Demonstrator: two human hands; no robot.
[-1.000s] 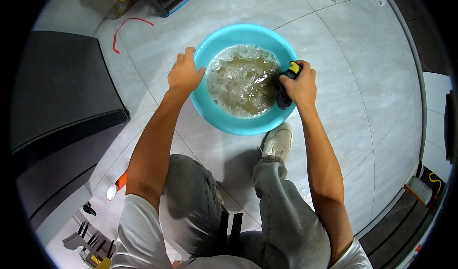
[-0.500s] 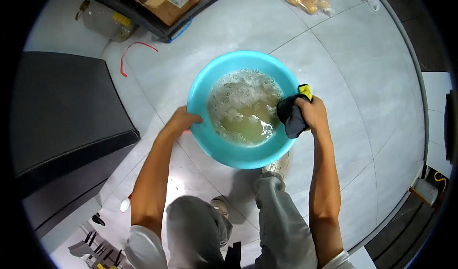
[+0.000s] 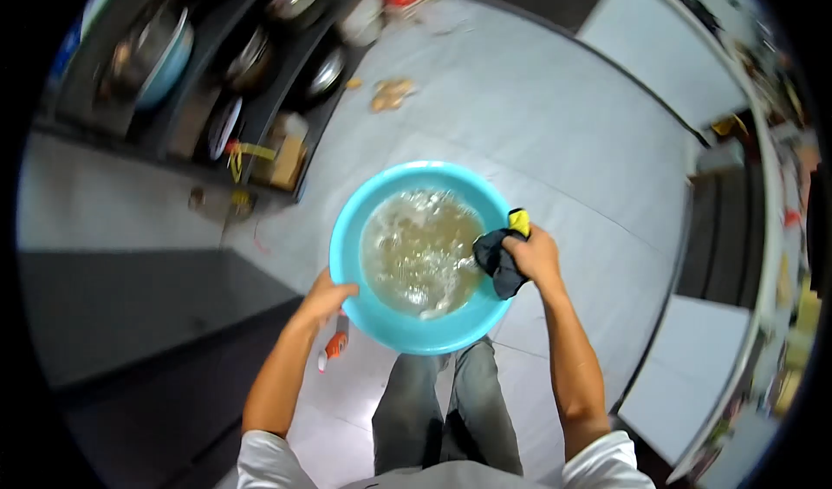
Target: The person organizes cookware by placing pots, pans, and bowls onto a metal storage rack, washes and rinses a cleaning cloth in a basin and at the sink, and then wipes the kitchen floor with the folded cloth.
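A round turquoise basin (image 3: 374,329) is held up in front of my legs, above the tiled floor. Cloudy, foamy water (image 3: 420,251) swirls inside it. On the basin's left rim, my left hand (image 3: 329,298) is closed, thumb over the edge and fingers out of sight beneath. My right hand (image 3: 536,255) grips the right rim and also pinches a black cloth with a yellow part (image 3: 503,268), which hangs over the rim toward the water. The cloth's exact kind is unclear.
A dark shelf (image 3: 195,107) with bowls and pots stands at the upper left. A bag of brownish items (image 3: 393,94) lies on the floor ahead. An orange bottle (image 3: 334,346) is below the basin. White cabinets (image 3: 685,376) line the right side.
My view has swung up, showing more of the shelf and room. The basin appears higher off the floor and the water is more stirred. Both hands keep their hold.
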